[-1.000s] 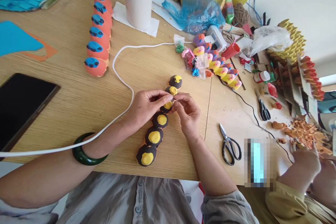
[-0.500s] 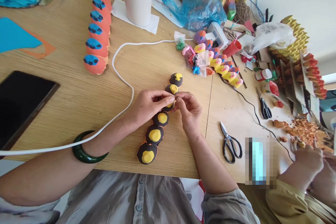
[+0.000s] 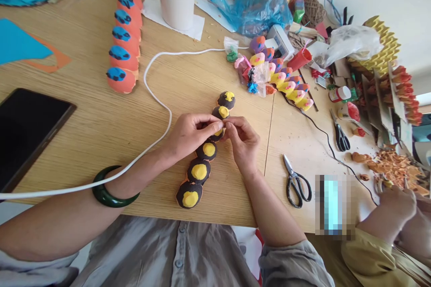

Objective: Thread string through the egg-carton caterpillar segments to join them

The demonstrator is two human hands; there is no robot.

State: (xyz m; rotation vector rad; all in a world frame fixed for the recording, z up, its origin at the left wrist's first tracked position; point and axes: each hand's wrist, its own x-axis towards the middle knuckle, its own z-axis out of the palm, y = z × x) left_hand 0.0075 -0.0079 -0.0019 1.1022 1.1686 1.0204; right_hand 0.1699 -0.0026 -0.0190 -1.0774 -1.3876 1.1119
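A row of dark bumps with yellow clay patches (image 3: pixel 199 171), like a painted egg-carton strip, lies on the table in front of me. The bump at its far end carries small dark dots on the yellow. Over the upper part of the strip, my left hand (image 3: pixel 193 136) pinches with thumb and forefinger. Fingertip to fingertip with it, my right hand (image 3: pixel 242 143) is also closed in a pinch. Whatever sits between the fingertips is too small to make out. My hands partly hide the third bump from the far end.
An orange strip with blue patches (image 3: pixel 123 49) lies far left, near a white cable (image 3: pixel 158 98) and a dark tablet (image 3: pixel 30 134). Scissors (image 3: pixel 296 184) lie to the right. Beyond are yellow-pink strips (image 3: pixel 291 89) and a blue bag (image 3: pixel 259 9). A co-worker's hands (image 3: pixel 397 202) are at far right.
Both hands stay pinched together over the strip, with only a slight shift of the fingers. The whole view has moved very slightly.
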